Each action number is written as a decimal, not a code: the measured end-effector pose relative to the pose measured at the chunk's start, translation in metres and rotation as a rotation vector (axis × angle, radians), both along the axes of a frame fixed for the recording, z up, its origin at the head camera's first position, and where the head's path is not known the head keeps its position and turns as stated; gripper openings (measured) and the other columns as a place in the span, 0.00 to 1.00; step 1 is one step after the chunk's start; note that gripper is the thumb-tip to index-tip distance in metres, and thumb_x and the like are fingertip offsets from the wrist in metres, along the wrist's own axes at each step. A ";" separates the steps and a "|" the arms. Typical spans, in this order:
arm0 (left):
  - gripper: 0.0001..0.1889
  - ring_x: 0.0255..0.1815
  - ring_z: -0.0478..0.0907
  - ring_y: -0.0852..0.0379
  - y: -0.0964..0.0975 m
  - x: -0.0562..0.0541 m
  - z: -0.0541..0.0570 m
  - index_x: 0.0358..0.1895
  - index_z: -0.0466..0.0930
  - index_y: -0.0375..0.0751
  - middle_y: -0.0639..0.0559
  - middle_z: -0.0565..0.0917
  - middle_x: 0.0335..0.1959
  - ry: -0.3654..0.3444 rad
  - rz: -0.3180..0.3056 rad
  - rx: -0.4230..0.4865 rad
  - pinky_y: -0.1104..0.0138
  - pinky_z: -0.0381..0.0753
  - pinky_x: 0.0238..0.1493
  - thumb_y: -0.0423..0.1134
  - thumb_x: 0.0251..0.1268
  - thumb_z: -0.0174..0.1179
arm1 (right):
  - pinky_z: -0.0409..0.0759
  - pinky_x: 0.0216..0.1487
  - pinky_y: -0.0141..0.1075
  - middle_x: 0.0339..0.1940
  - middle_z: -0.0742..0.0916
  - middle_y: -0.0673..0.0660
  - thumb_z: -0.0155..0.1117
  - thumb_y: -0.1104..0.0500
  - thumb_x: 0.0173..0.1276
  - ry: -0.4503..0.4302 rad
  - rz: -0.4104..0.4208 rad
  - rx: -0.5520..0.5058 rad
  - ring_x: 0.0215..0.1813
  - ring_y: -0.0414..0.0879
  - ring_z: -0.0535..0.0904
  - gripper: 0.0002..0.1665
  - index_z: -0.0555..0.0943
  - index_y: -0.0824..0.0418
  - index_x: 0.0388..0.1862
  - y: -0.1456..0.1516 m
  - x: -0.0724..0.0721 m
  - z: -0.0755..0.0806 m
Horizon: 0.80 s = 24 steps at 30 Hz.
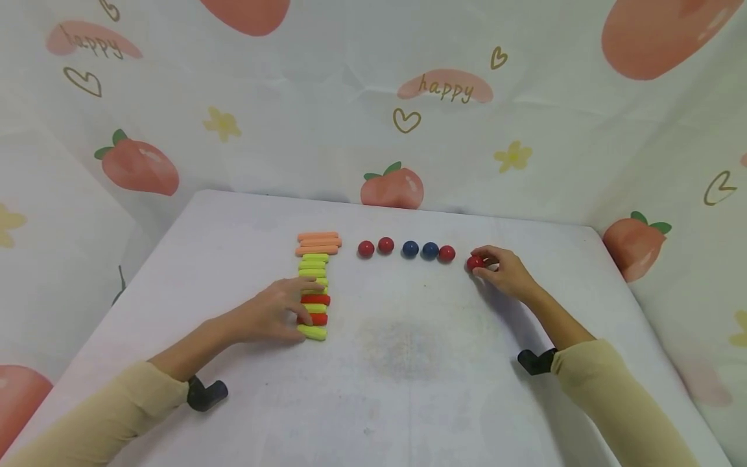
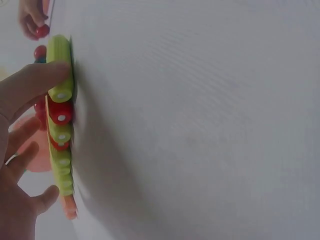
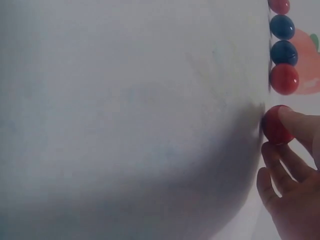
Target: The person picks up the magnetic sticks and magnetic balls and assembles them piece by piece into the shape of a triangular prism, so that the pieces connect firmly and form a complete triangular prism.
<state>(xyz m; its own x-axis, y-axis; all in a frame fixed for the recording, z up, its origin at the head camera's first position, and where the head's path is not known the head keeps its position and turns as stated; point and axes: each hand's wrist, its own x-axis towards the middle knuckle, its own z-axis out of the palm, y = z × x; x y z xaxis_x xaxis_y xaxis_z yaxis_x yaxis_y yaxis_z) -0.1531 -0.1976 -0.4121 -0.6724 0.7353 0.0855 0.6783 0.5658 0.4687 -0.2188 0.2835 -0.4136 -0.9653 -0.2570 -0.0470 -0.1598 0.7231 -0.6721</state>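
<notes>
My left hand (image 1: pixel 270 314) lies over a column of short sticks, its thumb touching the nearest yellow-green stick (image 1: pixel 312 333). In the left wrist view that thumb rests on the ribbed yellow-green stick (image 2: pixel 60 49), which has a white dot in its end. Red sticks (image 1: pixel 318 319) lie among the yellow-green ones, and orange sticks (image 1: pixel 318 242) top the column. My right hand (image 1: pixel 508 274) pinches a red ball (image 1: pixel 473 263) at the table's right side; the right wrist view shows the thumb on this red ball (image 3: pixel 273 125).
Left of the held ball, more balls form a row: a red ball (image 1: pixel 447 253), two blue balls (image 1: pixel 410 249) and two further red balls (image 1: pixel 366 249). The white table (image 1: pixel 373 408) meets a fruit-printed cloth (image 1: pixel 327 117) at the back. Dark devices (image 1: pixel 205 394) sit at both wrists.
</notes>
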 end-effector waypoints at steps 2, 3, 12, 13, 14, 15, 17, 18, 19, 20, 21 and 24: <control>0.09 0.68 0.68 0.44 0.004 0.000 0.000 0.35 0.90 0.53 0.46 0.76 0.65 0.042 -0.011 -0.005 0.41 0.69 0.64 0.38 0.48 0.76 | 0.78 0.56 0.52 0.56 0.81 0.69 0.64 0.65 0.70 -0.006 0.007 0.010 0.56 0.62 0.77 0.24 0.73 0.69 0.64 0.001 0.003 0.000; 0.09 0.68 0.67 0.44 0.006 -0.001 0.000 0.35 0.90 0.53 0.46 0.77 0.65 0.053 -0.014 -0.006 0.40 0.68 0.64 0.38 0.49 0.76 | 0.79 0.56 0.52 0.56 0.82 0.68 0.64 0.65 0.70 -0.008 0.011 0.014 0.56 0.61 0.78 0.24 0.74 0.69 0.63 0.002 0.005 0.001; 0.07 0.74 0.61 0.41 0.031 -0.008 0.005 0.40 0.89 0.54 0.47 0.77 0.65 -0.118 0.038 0.073 0.36 0.61 0.67 0.41 0.58 0.72 | 0.80 0.50 0.40 0.48 0.85 0.61 0.70 0.61 0.66 0.016 0.090 0.032 0.51 0.54 0.79 0.23 0.77 0.67 0.58 0.000 0.023 0.002; 0.07 0.74 0.61 0.41 0.034 -0.009 0.005 0.40 0.89 0.54 0.47 0.78 0.65 -0.144 0.056 0.088 0.36 0.60 0.68 0.41 0.59 0.72 | 0.80 0.49 0.38 0.47 0.85 0.60 0.70 0.61 0.66 0.022 0.099 0.030 0.50 0.54 0.79 0.22 0.78 0.67 0.57 -0.001 0.024 0.002; 0.07 0.75 0.61 0.42 0.038 -0.010 0.006 0.41 0.88 0.53 0.47 0.78 0.65 -0.167 0.074 0.104 0.36 0.59 0.69 0.41 0.59 0.71 | 0.80 0.48 0.37 0.47 0.86 0.60 0.71 0.61 0.65 0.028 0.108 0.028 0.49 0.53 0.79 0.22 0.78 0.67 0.56 -0.002 0.026 0.001; 0.07 0.74 0.62 0.42 0.043 -0.012 0.006 0.41 0.88 0.53 0.47 0.79 0.64 -0.183 0.092 0.118 0.37 0.58 0.69 0.41 0.59 0.71 | 0.79 0.47 0.36 0.46 0.86 0.59 0.71 0.61 0.65 0.033 0.115 0.026 0.49 0.53 0.79 0.22 0.78 0.66 0.56 -0.003 0.027 0.001; 0.07 0.73 0.63 0.43 0.052 -0.015 0.005 0.41 0.89 0.51 0.47 0.81 0.61 -0.200 0.119 0.145 0.37 0.57 0.70 0.39 0.60 0.70 | 0.79 0.47 0.37 0.45 0.86 0.58 0.72 0.61 0.64 0.041 0.127 0.023 0.48 0.52 0.79 0.22 0.79 0.66 0.55 -0.006 0.030 0.000; 0.07 0.73 0.65 0.43 0.057 -0.017 0.005 0.42 0.89 0.49 0.47 0.83 0.58 -0.203 0.130 0.158 0.38 0.56 0.71 0.38 0.60 0.70 | 0.79 0.47 0.38 0.45 0.86 0.58 0.73 0.61 0.64 0.041 0.131 0.021 0.48 0.52 0.79 0.22 0.79 0.65 0.55 -0.007 0.031 0.000; 0.08 0.71 0.67 0.44 0.061 -0.019 0.004 0.42 0.89 0.47 0.48 0.84 0.56 -0.203 0.141 0.169 0.39 0.56 0.71 0.38 0.60 0.70 | 0.79 0.48 0.40 0.45 0.86 0.57 0.73 0.61 0.64 0.044 0.137 0.020 0.48 0.52 0.79 0.22 0.79 0.65 0.55 -0.009 0.032 -0.001; 0.09 0.70 0.69 0.44 0.066 -0.021 0.004 0.43 0.89 0.45 0.48 0.86 0.53 -0.203 0.152 0.180 0.40 0.58 0.71 0.37 0.60 0.70 | 0.79 0.48 0.41 0.45 0.86 0.57 0.73 0.61 0.64 0.046 0.143 0.016 0.48 0.51 0.79 0.22 0.80 0.65 0.55 -0.011 0.034 -0.001; 0.09 0.68 0.71 0.45 0.070 -0.023 0.003 0.44 0.89 0.43 0.49 0.87 0.50 -0.201 0.162 0.191 0.42 0.59 0.71 0.36 0.59 0.70 | 0.79 0.48 0.42 0.45 0.86 0.57 0.73 0.62 0.64 0.047 0.151 0.010 0.48 0.52 0.79 0.21 0.80 0.65 0.55 -0.013 0.035 -0.001; 0.11 0.61 0.78 0.48 0.081 -0.028 0.001 0.46 0.89 0.40 0.52 0.89 0.44 -0.206 0.196 0.210 0.49 0.70 0.67 0.35 0.60 0.70 | 0.80 0.49 0.44 0.45 0.86 0.56 0.73 0.62 0.63 0.049 0.174 -0.008 0.48 0.51 0.79 0.22 0.80 0.65 0.55 -0.020 0.038 -0.001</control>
